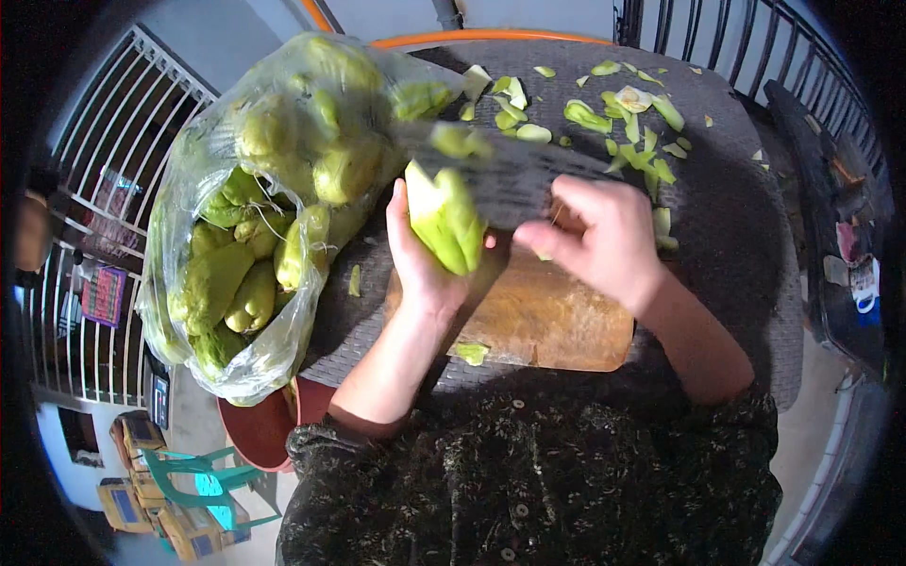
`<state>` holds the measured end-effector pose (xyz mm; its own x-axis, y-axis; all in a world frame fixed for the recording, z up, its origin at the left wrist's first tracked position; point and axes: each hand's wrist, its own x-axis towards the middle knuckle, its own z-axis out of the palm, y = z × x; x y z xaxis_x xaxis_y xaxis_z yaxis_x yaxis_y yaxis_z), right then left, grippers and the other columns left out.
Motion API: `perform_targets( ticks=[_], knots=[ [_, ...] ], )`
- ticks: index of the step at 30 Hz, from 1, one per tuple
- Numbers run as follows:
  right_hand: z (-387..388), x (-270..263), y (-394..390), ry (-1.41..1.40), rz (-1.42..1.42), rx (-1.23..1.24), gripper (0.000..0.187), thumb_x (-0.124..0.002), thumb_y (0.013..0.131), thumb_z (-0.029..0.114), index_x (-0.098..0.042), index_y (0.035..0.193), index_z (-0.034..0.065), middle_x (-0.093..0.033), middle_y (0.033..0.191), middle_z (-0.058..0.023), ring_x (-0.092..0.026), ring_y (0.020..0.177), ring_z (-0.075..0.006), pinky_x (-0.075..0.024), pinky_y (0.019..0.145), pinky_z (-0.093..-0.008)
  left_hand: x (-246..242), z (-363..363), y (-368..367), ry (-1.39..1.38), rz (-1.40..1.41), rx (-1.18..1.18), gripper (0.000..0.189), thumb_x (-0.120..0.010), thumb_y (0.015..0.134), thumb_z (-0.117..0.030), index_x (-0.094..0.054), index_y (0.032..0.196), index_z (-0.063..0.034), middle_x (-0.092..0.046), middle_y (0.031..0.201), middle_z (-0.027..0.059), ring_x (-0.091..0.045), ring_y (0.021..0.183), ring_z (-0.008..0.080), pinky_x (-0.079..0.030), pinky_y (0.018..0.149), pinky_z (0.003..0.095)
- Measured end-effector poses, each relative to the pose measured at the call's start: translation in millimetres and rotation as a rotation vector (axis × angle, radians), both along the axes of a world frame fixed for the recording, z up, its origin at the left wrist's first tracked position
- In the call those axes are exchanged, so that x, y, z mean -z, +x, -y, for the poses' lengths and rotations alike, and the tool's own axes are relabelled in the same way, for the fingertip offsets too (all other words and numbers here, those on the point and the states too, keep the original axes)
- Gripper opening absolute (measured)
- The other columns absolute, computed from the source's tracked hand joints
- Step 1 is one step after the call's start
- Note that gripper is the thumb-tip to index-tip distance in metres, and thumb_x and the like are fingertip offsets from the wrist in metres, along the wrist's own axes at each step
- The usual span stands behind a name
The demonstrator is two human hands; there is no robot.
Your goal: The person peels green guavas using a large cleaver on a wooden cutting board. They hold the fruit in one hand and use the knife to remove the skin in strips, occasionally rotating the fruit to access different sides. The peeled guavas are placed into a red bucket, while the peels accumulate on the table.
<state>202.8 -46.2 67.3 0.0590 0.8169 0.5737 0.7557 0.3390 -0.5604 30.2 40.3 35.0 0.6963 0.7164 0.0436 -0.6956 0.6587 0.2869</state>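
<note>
My left hand [432, 272] cups a green chayote [453, 226] upright above the wooden cutting board [552, 311]. Pale flesh shows on the chayote's upper left, while green skin covers the rest. My right hand [601, 237] is curled on the handle of a broad-bladed knife [517, 170], its handle mostly hidden by the fingers. Motion blurs the blade, which reaches leftward behind the chayote. A blurred piece of green peel [460, 141] is at the blade's far left part. One scrap of peel [472, 352] rests at the board's near edge.
To the left, a clear plastic bag [283, 375] full of chayotes stands on the dark woven-pattern table [743, 233]. Peel pieces [640, 152] lie scattered across the table's far side. Below the bag is a reddish-brown container [251, 431], near a teal plastic chair [191, 481].
</note>
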Motion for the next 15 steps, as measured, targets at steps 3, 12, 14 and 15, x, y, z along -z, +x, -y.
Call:
perform_targets(
  ticks=[3,12,14,15],
  knots=[
    [6,2,-15,0.073,0.223,-0.027,0.054,-0.076,0.069,0.056,-0.052,0.068,0.0067,-0.052,0.057,-0.0075,-0.057,0.051,-0.0267,-0.0441,0.049,-0.0369,17,-4,-1,0.250,-0.239,-0.173,0.066,-0.045,0.087,-0.066,-0.052,0.126,-0.0127,-0.057,0.124,0.0089,-0.054,0.112,0.0273,-0.041,0.096,0.0451],
    [-19,11,25,-0.212,0.043,0.314,0.053,-0.064,0.082,0.054,-0.055,0.064,0.0052,-0.054,0.054,-0.0100,-0.056,0.050,-0.0282,-0.0430,0.049,-0.0388,-9,-3,-1,0.220,-0.264,-0.082,0.066,-0.041,0.090,-0.063,-0.052,0.122,-0.0055,-0.061,0.108,0.0133,-0.063,0.077,0.0276,-0.049,0.052,0.0331],
    [-22,11,32,-0.226,0.008,0.367,0.055,-0.062,0.082,0.059,-0.060,0.067,0.0063,-0.061,0.059,-0.0094,-0.063,0.055,-0.0294,-0.0479,0.051,-0.0396,-14,-6,-3,0.170,-0.203,-0.044,0.067,-0.046,0.089,-0.062,-0.051,0.123,-0.0042,-0.060,0.114,0.0142,-0.064,0.081,0.0283,-0.054,0.057,0.0342],
    [-18,7,26,-0.146,-0.008,0.299,0.049,-0.065,0.082,0.051,-0.057,0.068,0.0049,-0.057,0.057,-0.0096,-0.058,0.051,-0.0257,-0.0439,0.049,-0.0373,-13,-9,-5,0.127,-0.197,-0.041,0.067,-0.047,0.089,-0.062,-0.051,0.124,-0.0043,-0.060,0.115,0.0141,-0.064,0.084,0.0284,-0.055,0.061,0.0353]
  ],
)
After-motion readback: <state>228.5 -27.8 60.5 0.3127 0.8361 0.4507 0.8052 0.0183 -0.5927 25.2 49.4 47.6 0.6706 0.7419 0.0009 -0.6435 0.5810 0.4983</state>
